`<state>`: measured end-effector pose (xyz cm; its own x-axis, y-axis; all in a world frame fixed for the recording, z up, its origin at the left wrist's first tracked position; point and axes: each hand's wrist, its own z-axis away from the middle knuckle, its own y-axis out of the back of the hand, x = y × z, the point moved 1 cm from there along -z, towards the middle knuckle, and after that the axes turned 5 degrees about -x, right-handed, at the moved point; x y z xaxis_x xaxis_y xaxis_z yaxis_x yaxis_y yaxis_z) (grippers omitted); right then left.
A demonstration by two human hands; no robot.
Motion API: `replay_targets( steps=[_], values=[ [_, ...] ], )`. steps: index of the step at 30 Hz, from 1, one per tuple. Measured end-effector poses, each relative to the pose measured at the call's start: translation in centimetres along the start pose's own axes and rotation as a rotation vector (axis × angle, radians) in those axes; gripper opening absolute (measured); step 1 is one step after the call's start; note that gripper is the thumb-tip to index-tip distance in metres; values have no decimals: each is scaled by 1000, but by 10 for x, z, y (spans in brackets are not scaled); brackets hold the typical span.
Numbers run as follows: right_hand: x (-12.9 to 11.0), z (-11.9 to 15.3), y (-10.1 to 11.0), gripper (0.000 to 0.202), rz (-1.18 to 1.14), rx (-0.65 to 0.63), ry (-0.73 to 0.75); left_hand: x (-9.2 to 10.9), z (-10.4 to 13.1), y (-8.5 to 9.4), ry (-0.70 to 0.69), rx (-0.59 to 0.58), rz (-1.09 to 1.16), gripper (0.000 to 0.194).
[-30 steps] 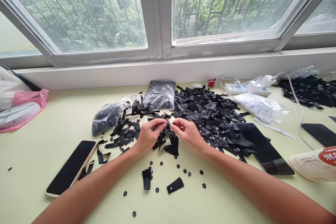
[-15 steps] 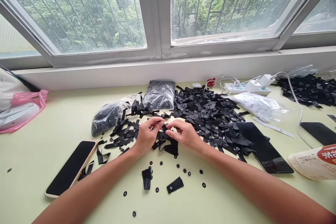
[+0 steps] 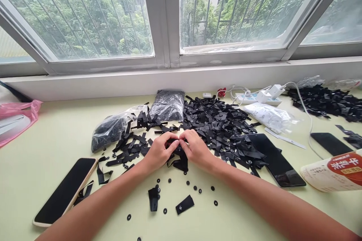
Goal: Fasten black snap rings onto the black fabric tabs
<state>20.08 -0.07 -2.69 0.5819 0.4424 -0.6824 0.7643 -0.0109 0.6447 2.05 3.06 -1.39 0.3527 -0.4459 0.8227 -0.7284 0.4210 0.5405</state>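
Observation:
My left hand [image 3: 161, 150] and my right hand [image 3: 195, 147] meet at the middle of the table, fingertips pinched together. Between them is a small black piece, mostly hidden by the fingers; it looks like a black strip. Just below the hands lie more black strips [image 3: 181, 163]. A large pile of black strips [image 3: 217, 120] spreads behind and right of my right hand, and a smaller group [image 3: 132, 145] lies left of my left hand. Nearer to me are a strip marked M [image 3: 184, 205], two overlapping strips [image 3: 153, 199] and several small black discs [image 3: 215, 203].
A phone [image 3: 66, 190] lies left, a black tablet-like device [image 3: 278, 162] right, beside a cup [image 3: 333, 171]. Plastic bags [image 3: 167, 105] stand behind. A power strip [image 3: 254, 98] with cables and another black pile [image 3: 325, 101] are at the back right.
The view has shifted slightly right and up. My hands have come closer together, their fingertips now meeting around the black piece.

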Motion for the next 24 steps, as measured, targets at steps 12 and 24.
replay_targets(
  steps=[12,24],
  values=[
    [7,-1,-8,18,94,60,61,2,0,-2,-1,-61,-122,21],
    [12,-1,-11,27,312,73,124,0,1,-2,-41,-79,-33,32]
  ],
)
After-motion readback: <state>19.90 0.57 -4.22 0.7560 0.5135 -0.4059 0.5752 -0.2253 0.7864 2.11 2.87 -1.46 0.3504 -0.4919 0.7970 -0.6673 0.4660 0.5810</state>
